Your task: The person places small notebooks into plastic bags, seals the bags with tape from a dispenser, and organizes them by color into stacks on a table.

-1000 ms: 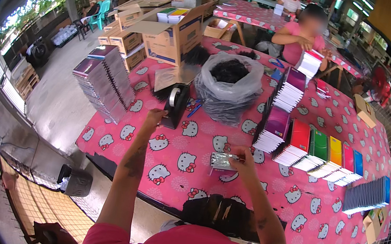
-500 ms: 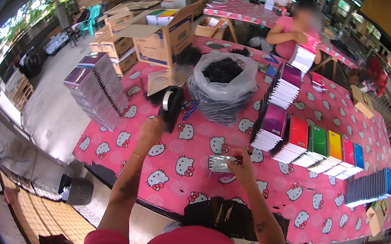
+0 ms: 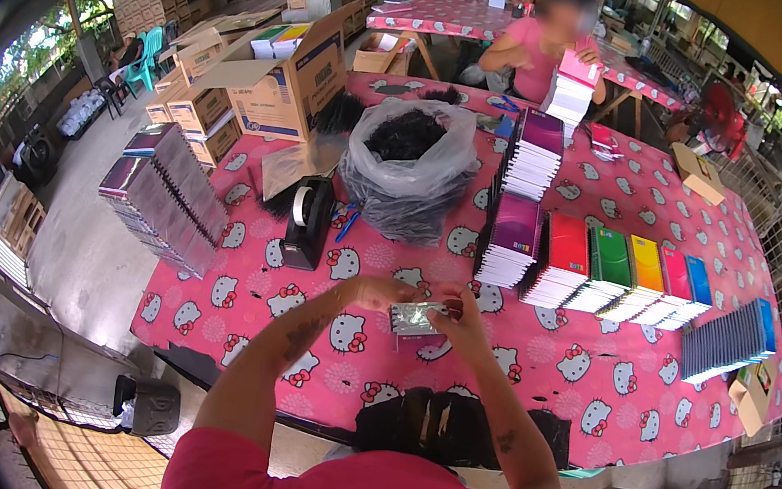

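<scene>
A small flat packet in shiny clear wrap (image 3: 414,319) is held just above the pink tablecloth, near the front middle of the table. My right hand (image 3: 462,322) grips its right end, fingers closed on it. My left hand (image 3: 380,292) is at the packet's upper left edge, its fingers drawn together; what they pinch is too small to make out. Beyond my left hand stands a black tape dispenser (image 3: 309,224) with a pale roll. A blue-handled tool (image 3: 347,224) lies beside the dispenser.
Behind the dispenser sits a plastic bag of black coils (image 3: 408,171). Notebook stacks (image 3: 565,261) in several colours line the right side; wrapped notebooks (image 3: 166,196) stand at the left edge. An open carton (image 3: 282,92) is at the back left. A co-worker (image 3: 541,49) handles notebooks across the table.
My left hand has come from beside the tape dispenser, rightward and nearer, to the packet. My right hand still holds the packet. The whole view has shifted slightly.
</scene>
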`<state>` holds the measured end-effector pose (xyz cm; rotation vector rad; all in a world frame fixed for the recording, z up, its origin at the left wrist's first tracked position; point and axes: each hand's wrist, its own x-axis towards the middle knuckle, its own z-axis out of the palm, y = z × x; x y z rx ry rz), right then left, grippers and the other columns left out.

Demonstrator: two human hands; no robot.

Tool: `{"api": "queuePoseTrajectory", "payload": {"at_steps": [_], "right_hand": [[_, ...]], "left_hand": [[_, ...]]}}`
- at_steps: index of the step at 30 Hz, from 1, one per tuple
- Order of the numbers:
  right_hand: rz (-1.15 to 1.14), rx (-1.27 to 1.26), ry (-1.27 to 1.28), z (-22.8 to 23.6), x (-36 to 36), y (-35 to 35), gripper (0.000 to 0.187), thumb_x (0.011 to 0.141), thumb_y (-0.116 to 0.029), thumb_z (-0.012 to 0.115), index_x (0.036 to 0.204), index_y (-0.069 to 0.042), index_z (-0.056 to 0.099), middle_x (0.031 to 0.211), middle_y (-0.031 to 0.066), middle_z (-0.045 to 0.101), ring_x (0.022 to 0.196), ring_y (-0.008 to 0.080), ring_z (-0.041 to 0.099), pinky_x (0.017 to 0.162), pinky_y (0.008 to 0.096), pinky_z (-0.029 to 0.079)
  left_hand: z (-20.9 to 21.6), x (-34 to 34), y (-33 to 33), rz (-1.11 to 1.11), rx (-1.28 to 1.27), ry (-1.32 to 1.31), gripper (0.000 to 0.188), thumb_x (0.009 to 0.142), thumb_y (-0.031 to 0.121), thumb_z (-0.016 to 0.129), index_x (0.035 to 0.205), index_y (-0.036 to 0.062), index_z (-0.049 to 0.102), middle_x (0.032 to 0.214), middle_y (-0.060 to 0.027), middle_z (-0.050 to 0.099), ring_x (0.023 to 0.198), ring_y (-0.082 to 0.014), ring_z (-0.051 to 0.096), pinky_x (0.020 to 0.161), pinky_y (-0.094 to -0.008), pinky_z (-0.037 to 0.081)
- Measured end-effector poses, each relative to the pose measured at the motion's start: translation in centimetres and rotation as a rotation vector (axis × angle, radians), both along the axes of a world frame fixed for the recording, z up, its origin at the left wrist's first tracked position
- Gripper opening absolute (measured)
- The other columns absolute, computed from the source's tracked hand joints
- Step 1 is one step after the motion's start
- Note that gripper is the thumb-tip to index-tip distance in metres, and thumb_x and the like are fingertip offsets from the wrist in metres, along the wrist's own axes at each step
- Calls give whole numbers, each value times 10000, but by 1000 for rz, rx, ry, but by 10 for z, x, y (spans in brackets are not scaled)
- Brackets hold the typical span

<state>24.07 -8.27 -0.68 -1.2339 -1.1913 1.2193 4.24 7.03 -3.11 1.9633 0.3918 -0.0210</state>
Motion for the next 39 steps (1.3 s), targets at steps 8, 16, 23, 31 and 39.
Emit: {"api": "queuePoseTrajectory", "payload": {"at_steps": [8,16,23,31,39], "right_hand": [[261,22,284,-49,-6,-35,904,887,-277,727,1536,-37,146,1493,135,346,1380,260,367,1084,377,360],[95,177,54,-33,-64,-28,612,887,-227,704,1372,10,416,1355,174,500,1275,282,452,1055,399,364],[55,386,-657,-75,-71,-57,378,806,-191,719,1159,-89,629,1250,183,514,1137,394,490,979,497,385],[-43,322,-937,-75,-84,-56,359,774,-264,732,1113,-182,648,1290,139,507,1209,385,460,994,521,377],[-22,334,-929,-62,-100,-57,322,753,-243,743,1059,-184,663,1230,91,550,1170,347,504,978,508,389]], "left_hand": [[36,-14,-161,848,83,-349,702,773,270,824,1345,46,483,1304,-150,500,1220,-278,526,1041,-404,417],[80,-179,-158,1288,795,-421,680,671,169,868,1254,31,547,1072,-152,572,976,-245,595,825,-395,510],[-19,-397,-128,2387,416,378,791,778,620,700,1159,-59,561,1118,-278,637,1045,-410,629,913,-467,482],[-24,-371,-20,2588,1017,132,669,859,370,700,1307,-82,493,1213,-336,522,1173,-445,507,1015,-516,392],[25,-213,148,1317,1197,217,477,796,92,627,1269,77,568,1311,-164,559,1219,-362,511,1011,-472,427]]}}
